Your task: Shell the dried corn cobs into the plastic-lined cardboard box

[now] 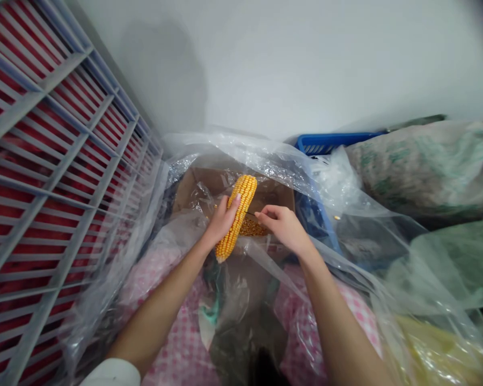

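My left hand (pixel 221 220) is wrapped round a yellow corn cob (pixel 238 212), holding it tilted with its tip up and to the right. My right hand (pixel 284 228) is closed in a pinch on a thin dark tool (pixel 250 215) that touches the cob's side. Below the cob lies a heap of loose kernels (pixel 253 228) in a cardboard box (pixel 273 193) lined with clear plastic sheet (pixel 233 150). My knees in pink checked cloth (pixel 177 332) sit under the plastic.
A grey metal grille (pixel 44 177) over red stands close on the left. A blue plastic crate (pixel 326 143) sits behind the box. Filled woven sacks (pixel 422 166) and a bag with yellow contents (pixel 438 348) crowd the right. A white wall rises behind.
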Demonstrator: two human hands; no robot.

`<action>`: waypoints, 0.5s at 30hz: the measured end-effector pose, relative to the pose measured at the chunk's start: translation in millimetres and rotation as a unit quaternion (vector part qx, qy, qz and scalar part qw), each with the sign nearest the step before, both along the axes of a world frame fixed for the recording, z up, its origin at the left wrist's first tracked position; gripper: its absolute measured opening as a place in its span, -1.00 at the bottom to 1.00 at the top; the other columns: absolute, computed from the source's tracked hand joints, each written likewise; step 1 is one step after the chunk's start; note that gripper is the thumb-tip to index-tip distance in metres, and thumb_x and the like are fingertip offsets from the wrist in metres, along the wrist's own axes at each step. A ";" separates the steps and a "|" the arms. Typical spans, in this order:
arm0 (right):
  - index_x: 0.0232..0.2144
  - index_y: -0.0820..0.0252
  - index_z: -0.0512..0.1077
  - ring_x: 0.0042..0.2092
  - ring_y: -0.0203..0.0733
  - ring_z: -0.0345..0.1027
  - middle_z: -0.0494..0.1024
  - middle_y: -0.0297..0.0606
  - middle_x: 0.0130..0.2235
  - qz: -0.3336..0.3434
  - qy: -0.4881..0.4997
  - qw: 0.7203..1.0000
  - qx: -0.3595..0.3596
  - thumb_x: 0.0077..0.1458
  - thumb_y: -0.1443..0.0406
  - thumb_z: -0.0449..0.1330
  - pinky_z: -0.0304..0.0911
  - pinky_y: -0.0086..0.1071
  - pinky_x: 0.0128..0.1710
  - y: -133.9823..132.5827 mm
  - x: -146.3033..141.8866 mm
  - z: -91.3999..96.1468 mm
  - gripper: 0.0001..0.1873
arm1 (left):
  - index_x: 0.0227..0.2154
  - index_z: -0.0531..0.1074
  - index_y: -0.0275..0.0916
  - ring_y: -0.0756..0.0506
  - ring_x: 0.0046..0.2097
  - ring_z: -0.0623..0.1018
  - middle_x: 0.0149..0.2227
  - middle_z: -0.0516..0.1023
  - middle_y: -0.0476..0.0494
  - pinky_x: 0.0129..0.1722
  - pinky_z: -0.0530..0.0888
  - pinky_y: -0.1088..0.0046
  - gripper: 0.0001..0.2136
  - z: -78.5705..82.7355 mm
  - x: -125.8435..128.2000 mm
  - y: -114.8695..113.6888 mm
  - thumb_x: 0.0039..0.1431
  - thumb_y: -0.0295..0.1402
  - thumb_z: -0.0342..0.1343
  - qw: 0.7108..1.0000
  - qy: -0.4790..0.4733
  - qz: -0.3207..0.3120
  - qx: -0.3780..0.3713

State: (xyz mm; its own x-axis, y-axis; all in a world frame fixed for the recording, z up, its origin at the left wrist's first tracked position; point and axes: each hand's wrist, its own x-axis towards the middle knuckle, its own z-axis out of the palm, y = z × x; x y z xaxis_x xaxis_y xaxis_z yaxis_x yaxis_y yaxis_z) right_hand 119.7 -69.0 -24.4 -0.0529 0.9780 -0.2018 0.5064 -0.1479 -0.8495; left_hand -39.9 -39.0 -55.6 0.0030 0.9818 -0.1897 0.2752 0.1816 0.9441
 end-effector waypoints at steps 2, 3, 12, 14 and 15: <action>-0.61 0.18 0.29 -0.56 -0.36 -0.01 0.20 -0.44 -0.64 0.003 0.020 1.000 -0.010 0.06 0.13 0.07 -0.13 -0.45 -0.54 -0.5 2.1 0.2 -0.69 | -0.45 0.30 -0.19 -0.08 -0.34 0.40 -0.44 0.37 -0.07 -0.29 0.31 0.37 -0.56 0.5 0.5 -1.2 0.12 0.12 -0.14 1.000 0.001 -0.021 -0.001; -0.61 0.18 0.28 -0.56 -0.36 0.00 0.21 -0.44 -0.63 -0.006 0.013 1.000 -0.005 0.07 0.14 0.07 -0.13 -0.45 -0.53 -1.7 0.5 -0.1 -0.69 | -0.42 0.31 -0.19 -0.09 -0.33 0.40 -0.42 0.38 -0.08 -0.28 0.32 0.36 -0.55 -0.6 1.0 -1.8 0.13 0.12 -0.17 1.000 -0.004 -0.022 -0.005; -0.51 0.16 0.28 -0.51 -0.28 0.13 0.34 -0.34 -0.55 -0.117 -0.145 0.982 0.029 0.17 0.26 -0.02 -0.16 -0.42 -0.48 -18.7 -44.3 -14.5 -0.77 | -0.36 0.30 -0.23 -0.14 -0.17 0.44 -0.29 0.44 -0.17 -0.15 0.33 0.34 -0.56 -16.5 12.3 -6.8 0.14 0.09 -0.16 0.996 -0.004 0.071 -0.056; -0.49 0.16 0.29 -0.51 -0.28 0.14 0.34 -0.34 -0.56 -0.123 -0.142 0.982 0.034 0.18 0.25 -0.04 -0.16 -0.43 -0.49 -18.0 -45.8 -15.6 -0.77 | -0.31 0.32 -0.23 -0.13 -0.15 0.45 -0.24 0.45 -0.19 -0.15 0.35 0.35 -0.54 -16.2 15.4 -7.1 0.13 0.11 -0.16 0.992 -0.056 0.085 -0.072; -0.49 0.15 0.28 -0.51 -0.28 0.15 0.34 -0.35 -0.56 -0.121 -0.136 0.983 0.038 0.19 0.24 -0.05 -0.15 -0.44 -0.49 -17.0 -45.0 -15.3 -0.76 | -0.28 0.32 -0.24 -0.12 -0.15 0.46 -0.23 0.46 -0.19 -0.16 0.36 0.36 -0.53 -15.8 16.4 -7.1 0.12 0.11 -0.16 0.990 -0.084 0.085 -0.080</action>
